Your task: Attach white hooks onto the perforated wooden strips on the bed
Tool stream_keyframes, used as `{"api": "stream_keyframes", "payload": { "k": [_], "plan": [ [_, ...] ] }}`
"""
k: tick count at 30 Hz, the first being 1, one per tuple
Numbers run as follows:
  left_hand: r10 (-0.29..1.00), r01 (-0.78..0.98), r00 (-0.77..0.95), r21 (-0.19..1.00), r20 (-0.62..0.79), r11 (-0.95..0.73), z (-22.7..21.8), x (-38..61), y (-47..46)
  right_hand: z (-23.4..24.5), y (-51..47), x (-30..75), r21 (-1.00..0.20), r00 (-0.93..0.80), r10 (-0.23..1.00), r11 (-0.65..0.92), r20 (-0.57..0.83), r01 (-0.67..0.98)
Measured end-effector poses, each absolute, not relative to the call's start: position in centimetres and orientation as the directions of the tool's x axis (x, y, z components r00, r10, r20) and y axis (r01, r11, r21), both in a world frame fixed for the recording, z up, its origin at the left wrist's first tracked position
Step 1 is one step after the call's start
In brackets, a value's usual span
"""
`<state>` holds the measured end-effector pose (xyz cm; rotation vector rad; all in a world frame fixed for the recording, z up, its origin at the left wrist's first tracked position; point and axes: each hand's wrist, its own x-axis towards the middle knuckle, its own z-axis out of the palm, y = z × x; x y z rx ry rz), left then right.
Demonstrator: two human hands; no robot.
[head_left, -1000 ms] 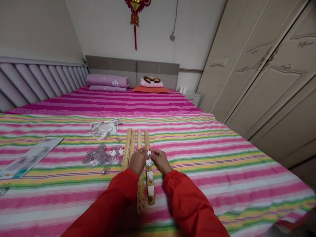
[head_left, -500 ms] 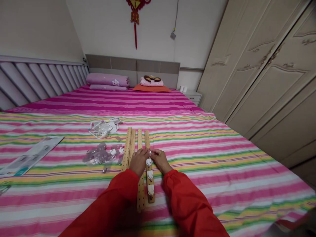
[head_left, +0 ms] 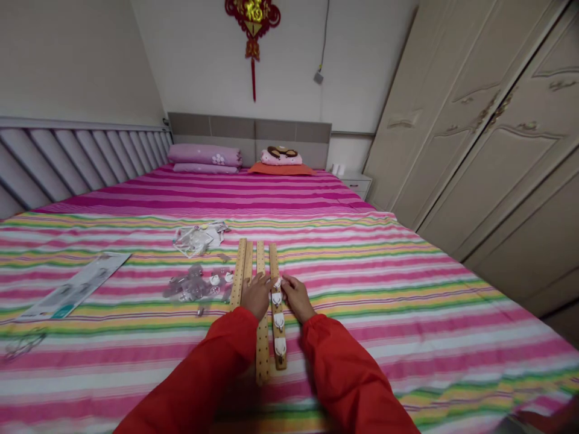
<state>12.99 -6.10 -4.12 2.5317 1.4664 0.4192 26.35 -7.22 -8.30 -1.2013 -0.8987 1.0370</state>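
**Both hands at a hook on the right-hand strip**

Closest to me, my two red sleeves (head_left: 335, 374) run up the middle and cover the near ends of the wooden strips. The left hand (head_left: 257, 295) lies on the middle strips (head_left: 261, 337) with its fingers curled narrow. Its tips touch the top hook (head_left: 277, 282), but I cannot tell if they grip it. The right hand (head_left: 296, 296) pinches that same small white hook from the other side.

The hook sits on the rightmost strip (head_left: 272, 256), with three more white hooks (head_left: 280, 345) lined up below it towards me. Four strips in all lie side by side on the striped bedcover (head_left: 407, 289).

Just left of the strips is a scatter of loose hooks (head_left: 194, 286), with a clear bag (head_left: 196, 237) a little beyond it. A printed card (head_left: 75, 292) lies well off to the left.

Farther up the bed are the purple pillows (head_left: 205, 158), a pink cushion (head_left: 280, 157) and the headboard (head_left: 248, 128). A red knot ornament (head_left: 252, 15) hangs on the wall above. A wardrobe (head_left: 488, 132) fills the right side, with a nightstand (head_left: 355, 181) beside it.
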Motion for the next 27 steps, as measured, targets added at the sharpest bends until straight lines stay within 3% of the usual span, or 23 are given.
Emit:
{"api": "stream_keyframes", "payload": {
  "k": [6,17,23,27],
  "plan": [
    [0.920,0.821,0.382,0.425,0.086,-0.381,-3.1,13.8,-7.6,-7.5,-8.2,26.4,-0.996,0.215,0.976,0.050,0.032,-0.079],
    [0.898,0.814,0.441,0.430,-0.018,-0.391,-2.9,13.4,-12.7,-7.3,-13.0,26.2,-0.992,0.237,0.965,0.094,0.112,0.087],
    [0.891,0.797,0.454,0.441,0.014,-0.413,-2.2,12.0,-14.0,-7.6,-15.2,26.1,-0.992,0.230,0.966,0.105,0.119,0.069],
    [0.917,0.804,0.368,0.443,0.154,-0.397,-0.3,8.6,-10.1,-7.8,-15.4,26.0,-0.997,0.264,0.962,0.073,0.063,-0.026]
  ]
}}
